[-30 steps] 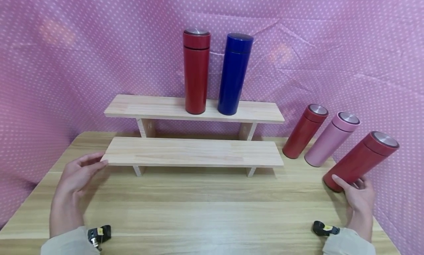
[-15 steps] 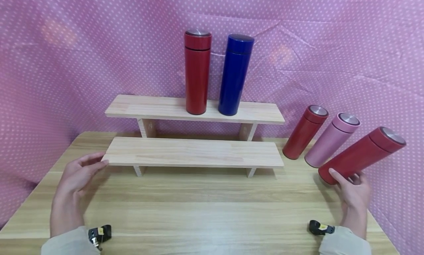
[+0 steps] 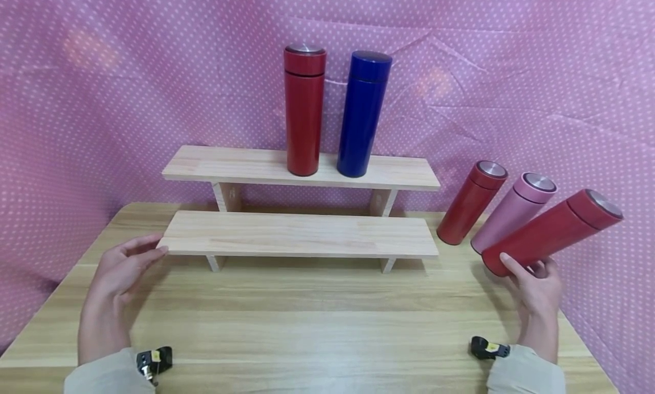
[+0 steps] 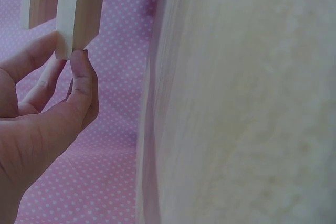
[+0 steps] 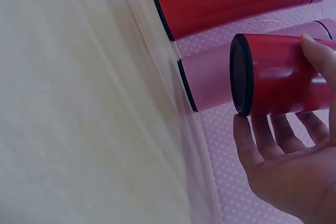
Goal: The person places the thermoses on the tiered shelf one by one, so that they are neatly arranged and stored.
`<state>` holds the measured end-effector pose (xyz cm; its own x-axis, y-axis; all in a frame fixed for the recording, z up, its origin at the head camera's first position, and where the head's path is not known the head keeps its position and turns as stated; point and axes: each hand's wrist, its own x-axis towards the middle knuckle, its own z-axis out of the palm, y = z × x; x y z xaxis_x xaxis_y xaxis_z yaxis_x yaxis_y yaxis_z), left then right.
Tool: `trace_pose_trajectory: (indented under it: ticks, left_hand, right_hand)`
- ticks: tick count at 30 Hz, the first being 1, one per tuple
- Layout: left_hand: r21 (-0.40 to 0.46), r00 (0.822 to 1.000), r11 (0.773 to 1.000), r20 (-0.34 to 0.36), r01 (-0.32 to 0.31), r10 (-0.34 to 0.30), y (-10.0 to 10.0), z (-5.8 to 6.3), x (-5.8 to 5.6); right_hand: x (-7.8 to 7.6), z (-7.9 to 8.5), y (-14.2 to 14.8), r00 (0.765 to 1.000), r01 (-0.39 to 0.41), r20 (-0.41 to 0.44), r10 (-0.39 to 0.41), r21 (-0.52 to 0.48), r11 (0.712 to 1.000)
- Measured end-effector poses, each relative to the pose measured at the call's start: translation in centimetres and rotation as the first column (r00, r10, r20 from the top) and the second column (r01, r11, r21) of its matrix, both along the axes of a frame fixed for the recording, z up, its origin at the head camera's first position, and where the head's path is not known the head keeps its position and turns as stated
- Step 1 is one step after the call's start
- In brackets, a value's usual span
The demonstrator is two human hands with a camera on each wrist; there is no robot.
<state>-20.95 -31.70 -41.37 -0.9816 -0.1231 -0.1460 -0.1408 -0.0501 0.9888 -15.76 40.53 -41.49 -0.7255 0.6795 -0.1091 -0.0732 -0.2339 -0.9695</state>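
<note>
My left hand (image 3: 120, 272) pinches the left end of the wooden two-tier shelf's lower board (image 3: 297, 235), thumb and fingers on its edge in the left wrist view. A red thermos bottle (image 3: 555, 232) is in my right hand (image 3: 537, 291), gripped near its base and leaning right. Its dark bottom (image 5: 241, 74) shows in the right wrist view, raised off the table. Behind it, partly hidden, stands a pink thermos bottle (image 3: 512, 212), with another red thermos bottle (image 3: 469, 206) to that one's left. A red thermos (image 3: 305, 121) and a blue thermos (image 3: 362, 121) stand on the upper board (image 3: 230, 164).
The wooden table (image 3: 317, 326) stretches in front of the shelf. A pink polka-dot cloth (image 3: 204, 58) hangs behind and at both sides. Bottles at the right stand close to that cloth. Black straps (image 3: 153, 363) sit at both wrists.
My right hand has carried the red thermos leftward and upward, from the table's right toward the pink bottle, and it now tilts more. The left hand has stayed on the board's end.
</note>
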Motion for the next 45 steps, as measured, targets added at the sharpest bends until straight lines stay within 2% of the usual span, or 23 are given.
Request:
trace_pose_trajectory:
  ticks: [12, 24, 29, 33, 38, 42, 45]
  left_hand:
    - [0.064, 1.000, 0.998, 0.000, -0.004, 0.005, -0.1, 0.0, -0.1]
    - [0.026, 1.000, 1.000, 0.023, -0.002, 0.001, 0.0, 0.0, 0.0]
    - [0.039, 1.000, 0.999, 0.018, -0.001, 0.001, 0.0, 0.0, 0.0]
    - [0.039, 1.000, 0.999, 0.015, -0.006, 0.005, 0.1, 0.0, 0.0]
    - [0.035, 1.000, 0.999, 0.022, 0.002, -0.003, 0.0, -0.1, 0.0]
    - [0.054, 1.000, 0.999, 0.012, 0.002, -0.003, 0.0, -0.1, 0.0]
    - [0.066, 1.000, 0.998, 0.000, -0.001, 0.001, 0.0, -0.2, 0.0]
  right_hand:
    - [-0.9, 1.2, -1.0, 0.997, -0.006, -0.079, 0.008, 0.018, 1.000]
    - [-1.7, 1.9, -2.4, 0.984, -0.015, -0.177, 0.011, -0.022, 1.000]
    - [-2.0, 2.1, -2.8, 0.977, -0.032, -0.212, 0.028, -0.015, 0.999]
    - [-2.4, 2.2, -3.2, 0.975, -0.043, -0.219, 0.046, 0.020, 0.999]
    - [-2.7, 2.5, -3.7, 0.980, -0.054, -0.188, 0.068, 0.077, 0.996]
    - [-2.9, 2.8, -4.3, 0.981, -0.067, -0.177, 0.083, 0.092, 0.993]
    - [-3.3, 3.1, -4.7, 0.974, -0.081, -0.207, 0.096, 0.079, 0.994]
